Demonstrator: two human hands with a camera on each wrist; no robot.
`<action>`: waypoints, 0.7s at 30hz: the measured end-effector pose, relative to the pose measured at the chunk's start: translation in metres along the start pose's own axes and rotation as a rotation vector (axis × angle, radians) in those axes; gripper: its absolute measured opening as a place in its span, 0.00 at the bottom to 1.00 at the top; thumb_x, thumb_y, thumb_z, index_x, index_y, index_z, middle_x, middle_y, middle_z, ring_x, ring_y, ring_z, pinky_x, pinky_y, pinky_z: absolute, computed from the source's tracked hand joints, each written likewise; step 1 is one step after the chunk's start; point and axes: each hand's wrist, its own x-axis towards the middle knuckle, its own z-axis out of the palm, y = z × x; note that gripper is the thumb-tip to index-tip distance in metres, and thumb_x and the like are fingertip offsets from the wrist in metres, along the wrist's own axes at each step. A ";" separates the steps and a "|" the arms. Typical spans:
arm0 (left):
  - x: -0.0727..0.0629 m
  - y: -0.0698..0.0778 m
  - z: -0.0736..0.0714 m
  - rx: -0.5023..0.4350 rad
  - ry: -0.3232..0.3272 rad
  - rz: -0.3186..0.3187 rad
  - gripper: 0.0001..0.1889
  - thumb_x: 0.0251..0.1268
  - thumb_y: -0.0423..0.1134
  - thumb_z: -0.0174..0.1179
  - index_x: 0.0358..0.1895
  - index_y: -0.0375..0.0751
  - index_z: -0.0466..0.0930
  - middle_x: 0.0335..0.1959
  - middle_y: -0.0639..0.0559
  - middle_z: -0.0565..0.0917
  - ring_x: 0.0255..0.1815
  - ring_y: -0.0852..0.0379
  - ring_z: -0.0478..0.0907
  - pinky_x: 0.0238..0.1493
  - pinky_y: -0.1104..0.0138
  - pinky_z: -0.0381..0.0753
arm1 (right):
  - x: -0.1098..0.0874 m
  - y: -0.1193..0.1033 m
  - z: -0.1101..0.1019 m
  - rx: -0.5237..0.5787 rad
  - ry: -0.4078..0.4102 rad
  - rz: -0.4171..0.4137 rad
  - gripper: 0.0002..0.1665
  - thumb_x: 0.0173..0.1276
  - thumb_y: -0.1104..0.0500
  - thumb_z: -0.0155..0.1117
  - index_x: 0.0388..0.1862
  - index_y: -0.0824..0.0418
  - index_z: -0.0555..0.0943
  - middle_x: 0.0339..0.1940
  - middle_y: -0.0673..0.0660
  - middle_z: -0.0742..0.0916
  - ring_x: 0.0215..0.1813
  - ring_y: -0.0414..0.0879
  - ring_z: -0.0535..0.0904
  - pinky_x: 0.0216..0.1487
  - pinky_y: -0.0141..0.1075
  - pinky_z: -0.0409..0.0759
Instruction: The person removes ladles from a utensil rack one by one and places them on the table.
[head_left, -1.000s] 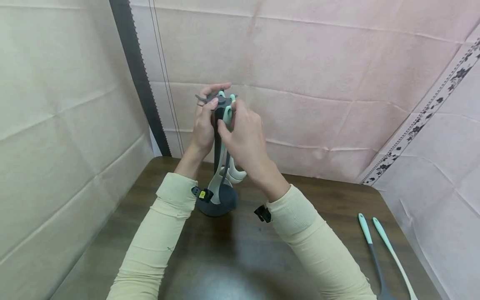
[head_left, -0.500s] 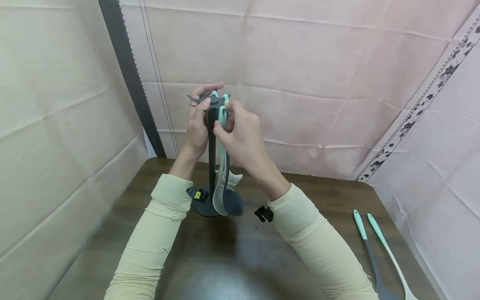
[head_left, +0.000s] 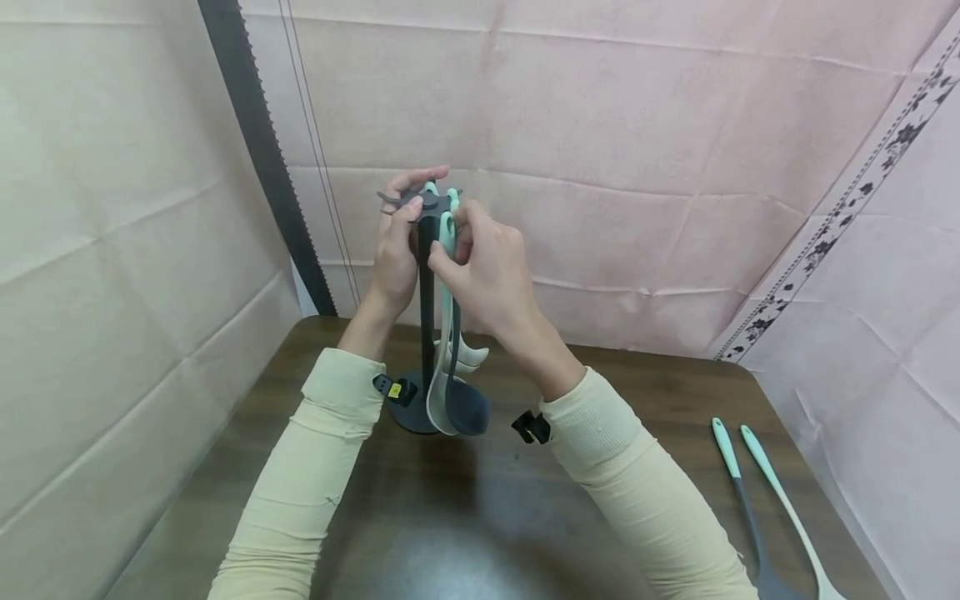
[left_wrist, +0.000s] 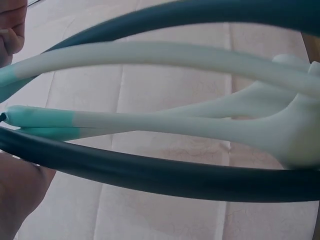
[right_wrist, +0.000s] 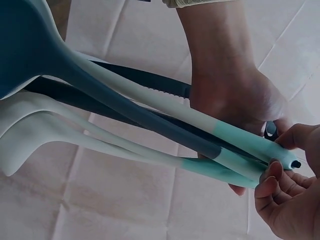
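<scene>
A dark utensil stand [head_left: 427, 283] with a hooked top and round base stands upright at the table's back. My left hand [head_left: 395, 250] grips its top, thumb on the hook disc. My right hand [head_left: 491, 267] pinches the mint handle of a pale grey spoon-like utensil [head_left: 444, 350] at the stand's right side. Just behind it hangs a dark ladle [head_left: 468, 408], close to my right fingertips in the right wrist view. Other pale utensils [right_wrist: 45, 135] with mint handles hang farther back, partly hidden. The hooks under my right fingers are hidden.
Two long utensils lie at the table's right: a dark one with a mint handle [head_left: 726, 447] and a pale one with a mint handle [head_left: 761, 454]. Their heads run past the lower frame edge. Pale cloth walls [head_left: 585, 167] enclose the wooden table [head_left: 600, 392].
The hanging pale spoon-like utensil and dark ladle have swung right, away from the post, mostly in the first half second. Both hands keep their hold. The head view has shifted slightly.
</scene>
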 end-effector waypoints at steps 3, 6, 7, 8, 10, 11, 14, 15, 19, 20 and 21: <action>0.000 0.000 -0.001 -0.006 0.000 -0.002 0.24 0.77 0.41 0.40 0.70 0.38 0.67 0.73 0.42 0.74 0.67 0.40 0.68 0.64 0.57 0.71 | -0.001 0.000 0.001 0.004 0.007 -0.002 0.14 0.71 0.61 0.67 0.52 0.64 0.78 0.26 0.53 0.80 0.27 0.45 0.75 0.29 0.35 0.74; 0.000 0.001 -0.001 -0.011 -0.003 -0.005 0.24 0.77 0.41 0.39 0.70 0.39 0.67 0.73 0.42 0.74 0.68 0.40 0.68 0.65 0.57 0.71 | -0.002 0.001 0.001 0.006 0.015 -0.008 0.15 0.72 0.61 0.68 0.53 0.65 0.78 0.26 0.54 0.80 0.27 0.45 0.74 0.28 0.35 0.73; 0.001 0.001 0.000 -0.015 -0.003 -0.006 0.23 0.77 0.41 0.39 0.70 0.39 0.67 0.73 0.42 0.74 0.68 0.40 0.68 0.65 0.57 0.71 | -0.002 0.001 0.001 0.006 0.016 -0.009 0.15 0.72 0.61 0.68 0.53 0.65 0.78 0.26 0.54 0.80 0.27 0.45 0.74 0.28 0.35 0.73; 0.001 0.001 0.000 -0.014 -0.002 -0.007 0.23 0.77 0.41 0.39 0.70 0.39 0.68 0.73 0.42 0.74 0.67 0.42 0.69 0.64 0.57 0.71 | -0.002 0.001 0.000 0.003 0.018 -0.013 0.15 0.72 0.61 0.68 0.53 0.65 0.78 0.26 0.54 0.80 0.27 0.45 0.74 0.28 0.35 0.73; 0.001 0.002 0.000 -0.014 0.000 -0.007 0.23 0.77 0.41 0.39 0.70 0.40 0.68 0.74 0.42 0.74 0.66 0.44 0.70 0.64 0.57 0.71 | -0.002 0.002 0.000 0.001 0.019 -0.020 0.15 0.72 0.61 0.68 0.53 0.65 0.78 0.26 0.54 0.80 0.27 0.45 0.74 0.28 0.35 0.72; 0.000 0.002 0.000 -0.014 0.001 -0.007 0.23 0.77 0.41 0.39 0.70 0.40 0.68 0.74 0.42 0.74 0.66 0.44 0.70 0.64 0.57 0.71 | -0.002 0.002 0.000 0.000 0.019 -0.022 0.15 0.72 0.60 0.68 0.53 0.65 0.78 0.26 0.54 0.81 0.27 0.45 0.74 0.28 0.35 0.72; 0.000 0.002 0.001 -0.014 0.001 -0.005 0.23 0.77 0.41 0.39 0.70 0.40 0.68 0.74 0.42 0.74 0.65 0.45 0.70 0.64 0.57 0.71 | -0.002 0.002 -0.001 -0.002 0.021 -0.028 0.15 0.72 0.60 0.68 0.53 0.65 0.78 0.26 0.54 0.81 0.27 0.45 0.74 0.28 0.35 0.73; 0.000 0.002 0.000 -0.014 -0.001 -0.004 0.23 0.77 0.41 0.39 0.70 0.40 0.68 0.74 0.42 0.74 0.65 0.45 0.70 0.64 0.57 0.71 | -0.002 0.002 -0.001 -0.002 0.023 -0.030 0.15 0.72 0.60 0.67 0.53 0.65 0.78 0.26 0.54 0.81 0.27 0.45 0.74 0.28 0.35 0.73; 0.000 0.001 0.000 -0.018 -0.001 -0.004 0.22 0.78 0.41 0.39 0.69 0.42 0.68 0.74 0.42 0.74 0.67 0.42 0.69 0.65 0.56 0.70 | -0.003 0.002 -0.001 -0.002 0.028 -0.034 0.15 0.72 0.60 0.67 0.53 0.65 0.78 0.26 0.54 0.81 0.26 0.45 0.74 0.28 0.36 0.73; 0.000 0.001 0.000 -0.020 0.001 -0.004 0.22 0.78 0.41 0.39 0.69 0.42 0.68 0.74 0.42 0.74 0.68 0.42 0.69 0.65 0.56 0.70 | -0.003 0.003 -0.001 -0.002 0.028 -0.034 0.15 0.72 0.60 0.67 0.53 0.65 0.78 0.26 0.54 0.81 0.26 0.45 0.74 0.28 0.36 0.72; 0.000 0.000 0.000 -0.020 0.001 -0.005 0.22 0.78 0.41 0.39 0.69 0.42 0.68 0.73 0.42 0.74 0.68 0.41 0.69 0.66 0.56 0.70 | -0.003 0.003 -0.001 -0.003 0.029 -0.034 0.15 0.72 0.60 0.67 0.53 0.65 0.78 0.27 0.54 0.81 0.26 0.45 0.74 0.28 0.36 0.72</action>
